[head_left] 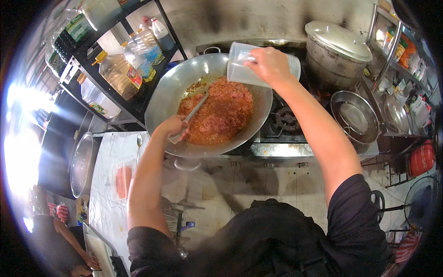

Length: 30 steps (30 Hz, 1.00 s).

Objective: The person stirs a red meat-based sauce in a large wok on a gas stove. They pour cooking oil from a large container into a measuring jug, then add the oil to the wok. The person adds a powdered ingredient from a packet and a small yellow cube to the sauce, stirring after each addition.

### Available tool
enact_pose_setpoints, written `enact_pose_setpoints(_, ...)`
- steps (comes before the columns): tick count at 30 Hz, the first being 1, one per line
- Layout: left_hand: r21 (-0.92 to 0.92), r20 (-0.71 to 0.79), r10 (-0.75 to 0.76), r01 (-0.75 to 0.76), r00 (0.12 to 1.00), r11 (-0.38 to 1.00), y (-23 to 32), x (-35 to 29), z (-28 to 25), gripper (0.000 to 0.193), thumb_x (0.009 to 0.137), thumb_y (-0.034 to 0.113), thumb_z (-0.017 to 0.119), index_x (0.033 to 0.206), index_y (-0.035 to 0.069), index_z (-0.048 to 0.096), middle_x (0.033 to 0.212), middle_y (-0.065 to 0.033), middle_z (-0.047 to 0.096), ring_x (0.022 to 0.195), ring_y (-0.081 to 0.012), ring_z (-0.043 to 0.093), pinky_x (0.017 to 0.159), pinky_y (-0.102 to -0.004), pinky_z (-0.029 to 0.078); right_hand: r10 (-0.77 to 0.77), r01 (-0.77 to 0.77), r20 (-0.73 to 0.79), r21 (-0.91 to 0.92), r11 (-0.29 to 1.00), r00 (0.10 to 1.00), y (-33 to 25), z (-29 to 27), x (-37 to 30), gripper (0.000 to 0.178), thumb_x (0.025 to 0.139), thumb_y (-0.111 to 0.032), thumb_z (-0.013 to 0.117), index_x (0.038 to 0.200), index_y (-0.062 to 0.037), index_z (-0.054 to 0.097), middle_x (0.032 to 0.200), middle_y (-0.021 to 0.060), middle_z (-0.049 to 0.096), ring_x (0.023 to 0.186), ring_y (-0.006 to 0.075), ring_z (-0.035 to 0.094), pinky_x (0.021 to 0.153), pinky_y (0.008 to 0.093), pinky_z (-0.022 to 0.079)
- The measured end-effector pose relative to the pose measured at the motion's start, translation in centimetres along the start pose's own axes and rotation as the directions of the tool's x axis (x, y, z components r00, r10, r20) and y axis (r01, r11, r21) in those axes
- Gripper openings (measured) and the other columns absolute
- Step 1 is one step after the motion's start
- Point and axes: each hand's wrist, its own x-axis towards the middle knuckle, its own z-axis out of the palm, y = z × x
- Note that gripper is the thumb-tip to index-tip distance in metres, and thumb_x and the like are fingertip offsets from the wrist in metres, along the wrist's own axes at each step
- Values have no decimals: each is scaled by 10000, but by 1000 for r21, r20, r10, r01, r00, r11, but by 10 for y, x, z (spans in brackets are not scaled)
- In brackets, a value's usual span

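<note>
A large metal wok (162, 99) sits on the stove, holding a reddish-brown, oily mass of what looks like minced food (221, 113). My left hand (172, 127), at the wok's near left rim, is closed around the handle of a long metal cooking utensil (197, 111). The utensil's head is buried in the food, so its kind is hidden. Over the far right rim, my right hand (270, 64) grips a translucent plastic container (240, 67), tipped on its side. I cannot make out anything pouring from it.
Right of the wok are a bare burner (284, 119), a big lidded pot (339, 53) and a metal pan (353, 117). Bottles of oil (119, 74) fill a black shelf on the left. Below it stands a plastic-covered table (108, 157). Another person (50, 244) is at lower left.
</note>
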Motion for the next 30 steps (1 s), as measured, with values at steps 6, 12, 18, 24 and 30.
enact_pose_setpoints(6,431,-39,65,-42,997,901,4,-78,5,364,918,109,443,1275,62,498,724,-84,564,557,-175,563,477,-337,482,498,-399,-87,487,777,863,41,-19,-63,296,785,-309,704,908,-39,704,759,124,678,646,199,623,621,334,479)
enact_pose_setpoints(12,806,-180,379,-85,908,586,-8,-163,36,485,876,86,502,1353,158,447,854,-225,611,815,-403,611,726,-467,489,633,-277,-150,806,523,759,45,-44,-126,272,791,-212,730,898,34,686,762,48,665,679,89,560,638,257,452)
enact_pose_setpoints(18,894,-259,250,133,933,428,9,-265,71,559,818,-3,515,1350,158,457,1018,-251,579,1104,-438,498,837,-495,454,691,-315,-104,835,452,715,30,-85,-177,251,800,-201,729,916,18,686,792,23,660,694,79,546,665,243,439)
enact_pose_setpoints(24,951,-216,344,116,914,288,-10,-269,82,612,787,-44,512,1366,138,427,997,-226,565,1148,-430,461,861,-500,459,750,-419,-51,803,423,660,11,-112,-214,209,794,-136,730,932,15,686,809,15,658,727,74,554,688,227,434)
enact_pose_setpoints(30,955,-221,368,125,903,269,-37,-183,64,583,797,-6,504,1363,76,386,945,-200,563,740,-369,639,627,-458,531,779,-422,-49,818,390,625,8,-128,-248,189,797,-88,711,952,16,677,863,27,663,752,81,577,710,235,448)
